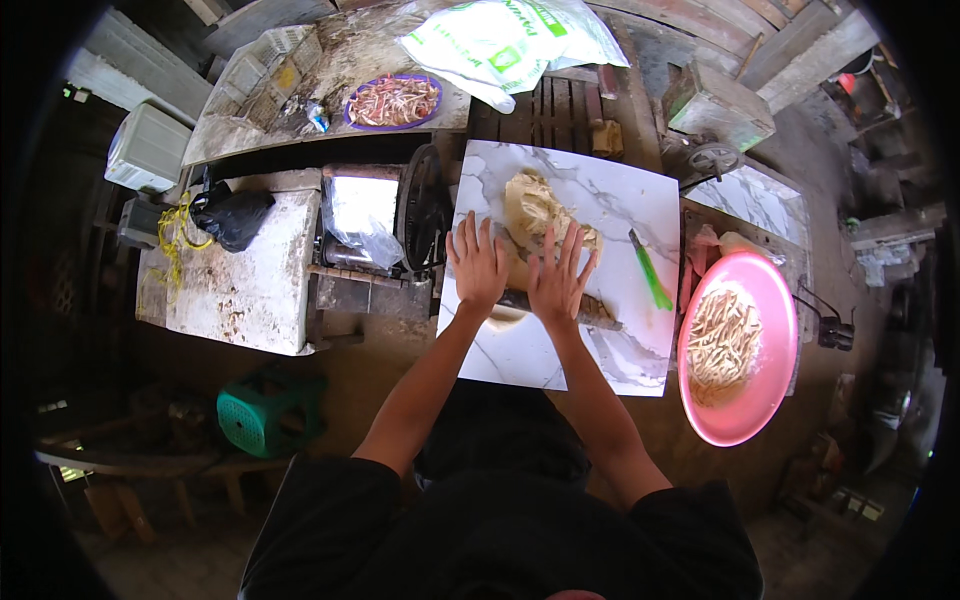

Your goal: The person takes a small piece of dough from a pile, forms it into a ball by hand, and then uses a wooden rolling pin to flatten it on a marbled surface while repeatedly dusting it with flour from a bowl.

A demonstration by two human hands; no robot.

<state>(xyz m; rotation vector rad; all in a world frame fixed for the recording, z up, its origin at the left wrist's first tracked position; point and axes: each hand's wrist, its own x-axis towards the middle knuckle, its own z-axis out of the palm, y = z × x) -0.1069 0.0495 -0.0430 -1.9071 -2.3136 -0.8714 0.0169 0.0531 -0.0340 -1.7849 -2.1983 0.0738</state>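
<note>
On a white marble-patterned board (pixel 620 360) lies a lump of beige dough (pixel 535 205), part of it flattened toward me. A dark wooden rolling pin (pixel 602 314) lies across the dough's near part. My left hand (pixel 478 268) is over the pin's left part, fingers stretched out and spread. Beside it, my right hand (pixel 556 282) rests its palm on the pin, fingers likewise spread and pointing at the dough. Neither hand is wrapped round anything. A knife with a bright green handle (pixel 655 285) lies to the right of the dough.
Right of the board stands a pink basin (pixel 788 350) of cut dough strips. A hand-cranked roller machine (pixel 425 210) is at the left. Behind are a purple-rimmed tray (pixel 437 112) and a white sack (pixel 510 45). A green stool (pixel 262 418) stands lower left.
</note>
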